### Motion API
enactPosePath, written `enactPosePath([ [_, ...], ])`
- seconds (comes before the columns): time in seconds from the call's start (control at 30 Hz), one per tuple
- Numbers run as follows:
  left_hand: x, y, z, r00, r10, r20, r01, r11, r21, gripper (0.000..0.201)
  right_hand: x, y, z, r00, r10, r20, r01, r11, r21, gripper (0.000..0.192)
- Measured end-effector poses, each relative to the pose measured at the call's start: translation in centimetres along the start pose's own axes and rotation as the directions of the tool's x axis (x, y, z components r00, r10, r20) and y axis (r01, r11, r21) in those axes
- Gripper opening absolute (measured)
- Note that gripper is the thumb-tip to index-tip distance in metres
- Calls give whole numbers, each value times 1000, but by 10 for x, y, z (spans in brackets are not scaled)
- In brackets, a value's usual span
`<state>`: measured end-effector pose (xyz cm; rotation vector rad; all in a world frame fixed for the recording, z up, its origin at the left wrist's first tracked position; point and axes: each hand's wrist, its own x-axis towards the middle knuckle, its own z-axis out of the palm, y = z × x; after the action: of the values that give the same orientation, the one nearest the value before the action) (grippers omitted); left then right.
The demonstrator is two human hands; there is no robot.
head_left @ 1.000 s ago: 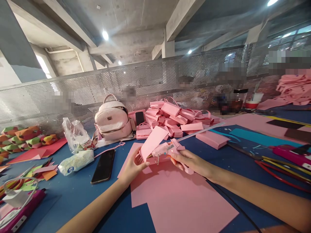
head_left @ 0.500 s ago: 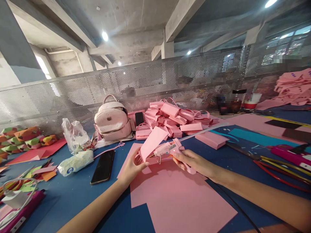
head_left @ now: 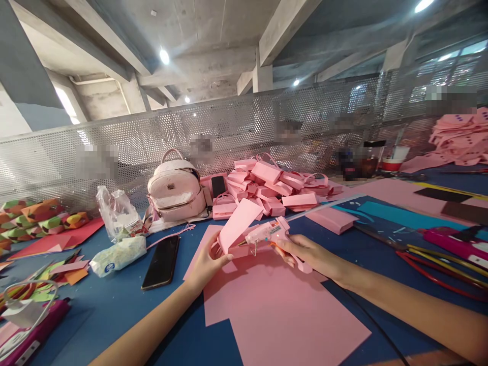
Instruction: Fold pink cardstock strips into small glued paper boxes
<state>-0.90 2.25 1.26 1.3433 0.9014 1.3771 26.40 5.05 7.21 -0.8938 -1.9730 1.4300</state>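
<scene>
We pinch a pink paper piece (head_left: 241, 223) in our left hand (head_left: 207, 262), tilted above the pink sheets (head_left: 297, 325) on the desk (head_left: 102, 315), while our right hand (head_left: 309, 254) is curled round a glue gun (head_left: 271, 232), its nozzle (head_left: 242, 244) near the piece

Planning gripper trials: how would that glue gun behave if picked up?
The glue gun is probably stiff, given its solid-looking body. The long glue stick jutting out behind may sway or snag.
</scene>
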Motion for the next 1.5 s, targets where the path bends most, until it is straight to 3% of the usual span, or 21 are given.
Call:
enactPosePath([
  [0.2, 0, 0, 0, 1000, -8, -3, 8, 1000, 19, 84, -7, -8, -3, 1000, -1, -31, -1, 997, -79, 58],
  [0.47, -1, 4, 0, 1000, -17, -11, 18, 999, 34, 84, -7, 9, -12, 999, 1, -52, -4, 999, -50, 56],
  [1.03, -1, 6, 3, 1000, -2, -4, 2, 999, 46, 78, -9, 16, -17, 999, 18, -50, -23, 996, -84, 58],
  [1.33, -1, 4, 2, 1000, -1, -16, 1, 999, 36, 80, -12, 7, -15, 998, 67, -7, -67, 994, -84, 61],
  [1.5, -1, 5, 1, 1000, -13, -9, 13, 999, 43, 82, -13, -3, -12, 997, 42, -67, -47, 996, -78, 58],
])
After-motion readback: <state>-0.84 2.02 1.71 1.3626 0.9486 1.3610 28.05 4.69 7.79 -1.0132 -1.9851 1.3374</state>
